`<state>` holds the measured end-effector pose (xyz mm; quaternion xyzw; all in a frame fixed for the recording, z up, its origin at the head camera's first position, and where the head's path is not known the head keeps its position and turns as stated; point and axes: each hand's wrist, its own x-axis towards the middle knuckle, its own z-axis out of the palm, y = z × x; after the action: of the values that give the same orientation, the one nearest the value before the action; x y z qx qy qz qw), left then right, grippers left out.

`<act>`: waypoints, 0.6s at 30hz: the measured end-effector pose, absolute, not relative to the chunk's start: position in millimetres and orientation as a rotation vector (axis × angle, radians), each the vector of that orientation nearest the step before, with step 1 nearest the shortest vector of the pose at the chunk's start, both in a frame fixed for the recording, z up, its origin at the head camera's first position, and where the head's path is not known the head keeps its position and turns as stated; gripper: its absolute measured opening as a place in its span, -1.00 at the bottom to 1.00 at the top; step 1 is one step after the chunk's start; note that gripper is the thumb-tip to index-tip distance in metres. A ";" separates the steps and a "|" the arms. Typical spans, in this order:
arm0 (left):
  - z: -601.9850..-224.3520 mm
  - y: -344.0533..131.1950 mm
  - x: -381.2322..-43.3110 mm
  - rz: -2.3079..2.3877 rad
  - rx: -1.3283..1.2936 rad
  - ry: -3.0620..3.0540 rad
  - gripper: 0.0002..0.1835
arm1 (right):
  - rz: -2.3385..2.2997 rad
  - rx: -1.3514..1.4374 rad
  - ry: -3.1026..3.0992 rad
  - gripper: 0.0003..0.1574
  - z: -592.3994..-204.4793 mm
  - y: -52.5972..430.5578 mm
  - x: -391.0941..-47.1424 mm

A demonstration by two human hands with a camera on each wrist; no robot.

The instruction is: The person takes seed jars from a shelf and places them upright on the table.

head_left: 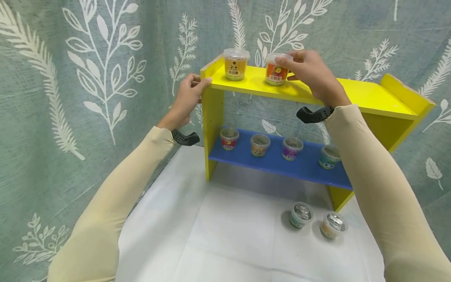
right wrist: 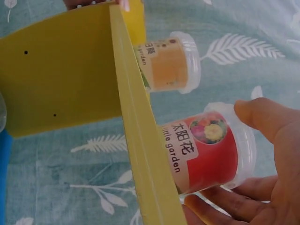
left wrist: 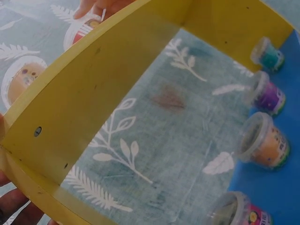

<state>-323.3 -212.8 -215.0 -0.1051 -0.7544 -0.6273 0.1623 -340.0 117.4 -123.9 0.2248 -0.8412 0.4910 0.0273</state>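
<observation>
My right hand (head_left: 311, 74) grips a small plastic cup with a red flower label (head_left: 276, 72) by its lid and side, on the yellow top shelf (head_left: 299, 84). In the right wrist view the thumb lies at the lid of the red-labelled cup (right wrist: 211, 150) and the fingers pass behind it. Left of it on the same shelf stands a yellow-labelled cup (head_left: 235, 66), with a clear lid. My left hand (head_left: 188, 96) holds the upper left corner of the shelf unit's yellow side panel (head_left: 213, 117), thumb at the front edge.
On the blue lower shelf (head_left: 243, 156) stand several labelled cups, among them a purple one (head_left: 291, 149) and a teal one (head_left: 329, 157). Two foil-topped cups, one teal (head_left: 300, 215) and one orange (head_left: 332, 226), sit on the white tabletop (head_left: 232, 235). A leaf-patterned curtain (head_left: 105, 70) hangs behind.
</observation>
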 end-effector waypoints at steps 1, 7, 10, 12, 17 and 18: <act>-214.9 -213.1 -323.3 -1.788 -0.302 -2.154 -0.57 | 1.525 0.704 -2.596 -0.16 -123.8 117.5 -340.7; -212.7 -213.6 -324.5 -1.791 -0.294 -2.159 -0.57 | 1.536 0.678 -2.596 -0.11 -123.3 119.3 -342.8; -213.0 -211.9 -325.3 -1.782 -0.303 -2.158 -0.56 | 1.582 0.661 -2.562 -0.11 -125.0 122.0 -342.7; -213.8 -210.8 -325.5 -1.776 -0.310 -2.159 -0.56 | 1.621 0.647 -2.534 -0.12 -126.5 123.1 -342.3; -215.6 -212.0 -324.0 -1.768 -0.306 -2.161 -0.55 | 1.642 0.637 -2.496 -0.15 -129.2 121.9 -340.6; -215.6 -212.4 -323.8 -1.765 -0.307 -2.161 -0.56 | 1.640 0.634 -2.493 -0.14 -129.2 121.5 -340.2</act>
<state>-323.8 -212.4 -215.6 -0.1077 -0.7591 -0.6201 0.1663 -340.2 121.5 -129.2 0.2075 -0.8163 0.5371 0.0455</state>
